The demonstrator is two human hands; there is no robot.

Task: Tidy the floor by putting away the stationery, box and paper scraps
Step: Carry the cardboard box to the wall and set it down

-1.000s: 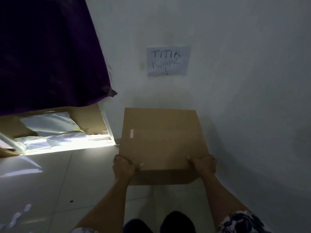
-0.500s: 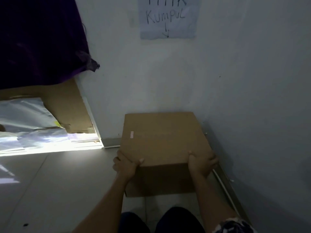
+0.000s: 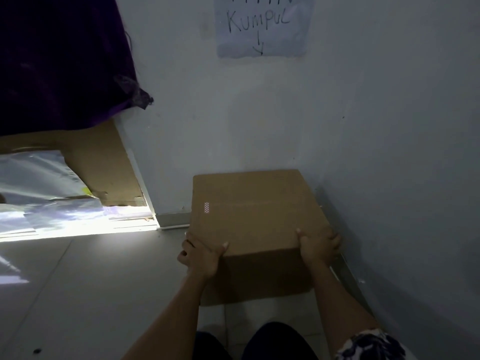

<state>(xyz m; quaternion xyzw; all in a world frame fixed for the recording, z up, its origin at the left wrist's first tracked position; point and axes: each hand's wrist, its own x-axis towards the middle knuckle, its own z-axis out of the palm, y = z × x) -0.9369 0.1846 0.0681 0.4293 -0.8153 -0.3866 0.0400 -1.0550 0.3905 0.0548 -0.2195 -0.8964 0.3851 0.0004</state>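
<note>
Though closed and plain, cardboard box (image 3: 255, 219) judged stiff-walled and fairly light: carried at near corners by bare hands alone, no sag or bowing visible in top panel. Dry, matte surface, unlikely to slip; edges probably crushable if squeezed hard, so best taken at opposite lower corners or flat under base. Brown, rectangular, top flaps shut along faint centre seam, small pale patterned sticker near left edge, no tears seen. Positioned low in corner of room, far edge close against white wall (image 3: 259, 120), right side just beside side wall; whether base fully rests on tiled floor (image 3: 78, 294) cannot be told. Left hand (image 3: 201, 255) clamped on near left corner, thumb over top, fingers wrapped down side. Right hand (image 3: 318, 246) clamped on near right corner, thumb on top, fingers spread along right face. Directly above, handwritten paper sign (image 3: 262, 27) reading "Kumpul" with downward arrow, pointing at box location. Further left: dark purple cloth (image 3: 59, 61), cardboard sheet (image 3: 104, 162) and shiny plastic wrap (image 3: 39, 193) in bright light. Stationery and paper scraps not in view.
</note>
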